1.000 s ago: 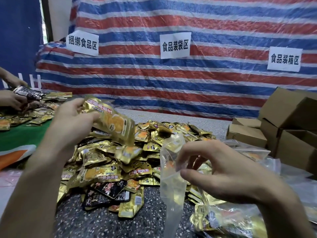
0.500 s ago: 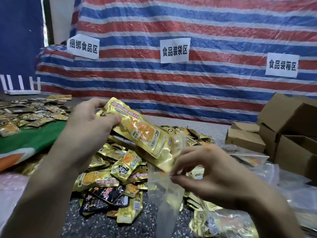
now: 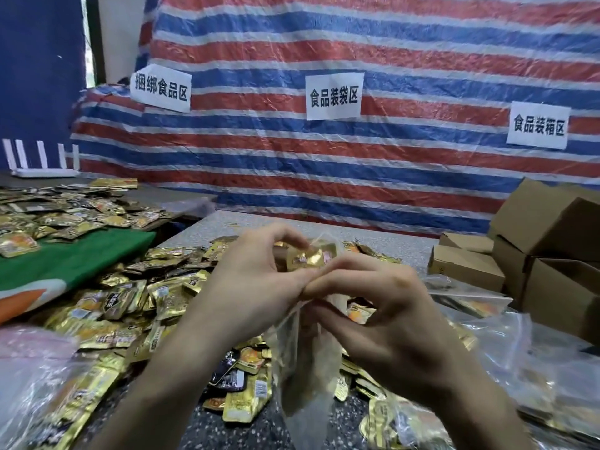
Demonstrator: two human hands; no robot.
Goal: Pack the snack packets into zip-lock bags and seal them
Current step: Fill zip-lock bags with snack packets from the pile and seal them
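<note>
A clear zip-lock bag [image 3: 308, 378] is held upright above the speckled table [image 3: 324, 224], its mouth gathered between both hands and its body hanging down in front of the wrists. The left hand [image 3: 256, 284] is curled over the mouth, and a gold snack packet [image 3: 306, 258] is pinched between its thumb and bent forefinger. The packet's top is seen above the bag's rim, while its lower part is hidden behind the fingers, so how far it sits inside cannot be told. The right hand [image 3: 389, 316] is set just beside the left, touching it at the fingertips. The bag's near rim is pinched between its thumb and forefinger, and the remaining fingers are curled loosely beneath. A loose pile of snack packets [image 3: 130, 303] is spread over the table to the left of and behind the bag. Filled clear bags [image 3: 480, 306] are laid to the right, near stacked cardboard boxes [image 3: 545, 241]. A green cloth [image 3: 71, 261] is seen at the left, and three paper signs [image 3: 333, 96] are fixed to a striped tarp [image 3: 406, 164] at the back.
</note>
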